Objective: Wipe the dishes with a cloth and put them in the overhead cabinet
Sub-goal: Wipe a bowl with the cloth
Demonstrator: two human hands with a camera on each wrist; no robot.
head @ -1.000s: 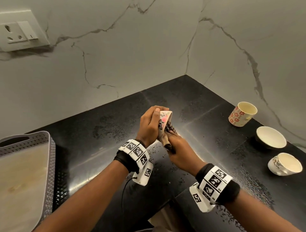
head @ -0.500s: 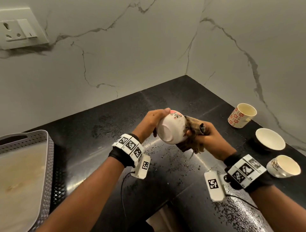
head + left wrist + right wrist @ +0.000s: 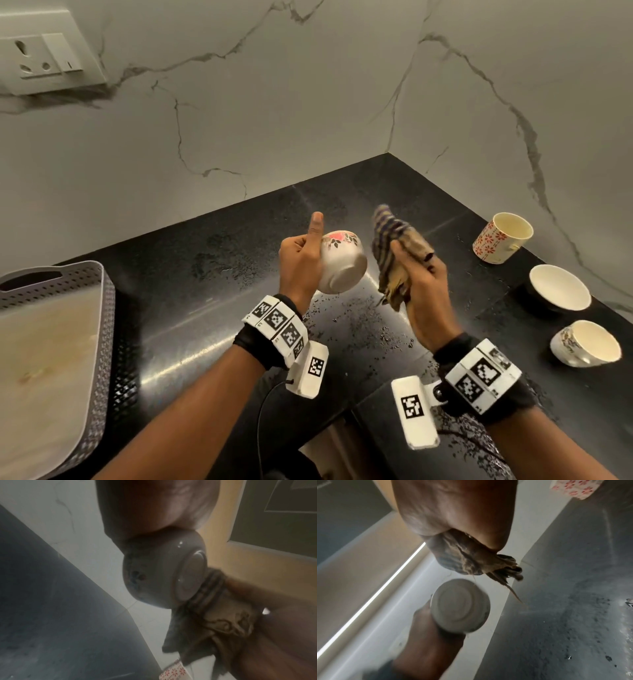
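Observation:
My left hand (image 3: 303, 260) grips a small white bowl with a flower pattern (image 3: 342, 262), tilted so its base faces me, thumb raised above the rim. In the left wrist view the bowl (image 3: 164, 573) shows its round foot, and in the right wrist view the bowl (image 3: 460, 605) sits below the cloth. My right hand (image 3: 423, 284) holds a bunched striped brown cloth (image 3: 397, 253) a little to the right of the bowl, apart from it. The cloth (image 3: 467, 559) hangs from my right palm; the cloth (image 3: 214, 609) lies just behind the bowl's base.
On the wet black counter (image 3: 212, 308) at the right stand a red-flowered mug (image 3: 501, 238), a white bowl (image 3: 558, 287) and a patterned cup (image 3: 585, 344). A grey perforated tray (image 3: 51, 346) sits at the left. A wall socket (image 3: 44, 54) is on the marble wall.
The cloth was pressed against the bowl; now my right hand has drawn it away to the right. My left hand has turned the bowl's base toward me and raised its thumb.

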